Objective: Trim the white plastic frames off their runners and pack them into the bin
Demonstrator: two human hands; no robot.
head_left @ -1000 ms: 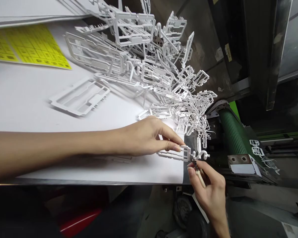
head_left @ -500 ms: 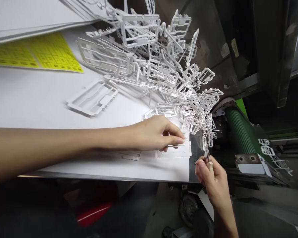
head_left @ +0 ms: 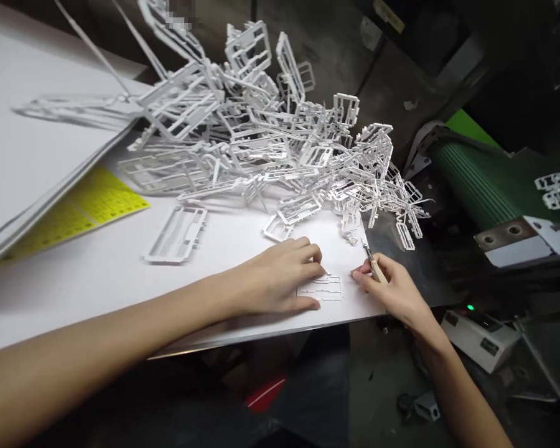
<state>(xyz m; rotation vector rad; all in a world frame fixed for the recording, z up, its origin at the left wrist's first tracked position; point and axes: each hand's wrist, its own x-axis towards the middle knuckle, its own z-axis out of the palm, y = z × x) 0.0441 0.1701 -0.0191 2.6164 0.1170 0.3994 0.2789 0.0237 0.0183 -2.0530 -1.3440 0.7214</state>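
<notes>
My left hand (head_left: pixel 289 277) reaches across the white sheet with thumb and fingers at opposite long edges of a flat white plastic frame (head_left: pixel 331 289), gripping it. The frame lies flat; its left end is hidden under the hand. To its right, my right hand (head_left: pixel 392 286) is closed around a pair of nippers (head_left: pixel 377 270) with cream-coloured handles, the metal jaws pointing up and left. These jaws are apart from the frame. Another white plastic frame (head_left: pixel 175 236) lies alone to the left of a tangled heap of white plastic frames (head_left: pixel 261 137).
At the left, stacked white sheets (head_left: pixel 51 149) partly cover a yellow printed sheet (head_left: pixel 102 199). The table edge (head_left: pixel 270 333) runs along the near side. A green ribbed conveyor belt (head_left: pixel 476 180) stands at the right, with a white box-shaped device (head_left: pixel 480 339) below it.
My view has turned. My left hand has gone from pinching the frame's upper edge to spanning it. My right hand with the nippers has come nearer to the frame, over the sheet.
</notes>
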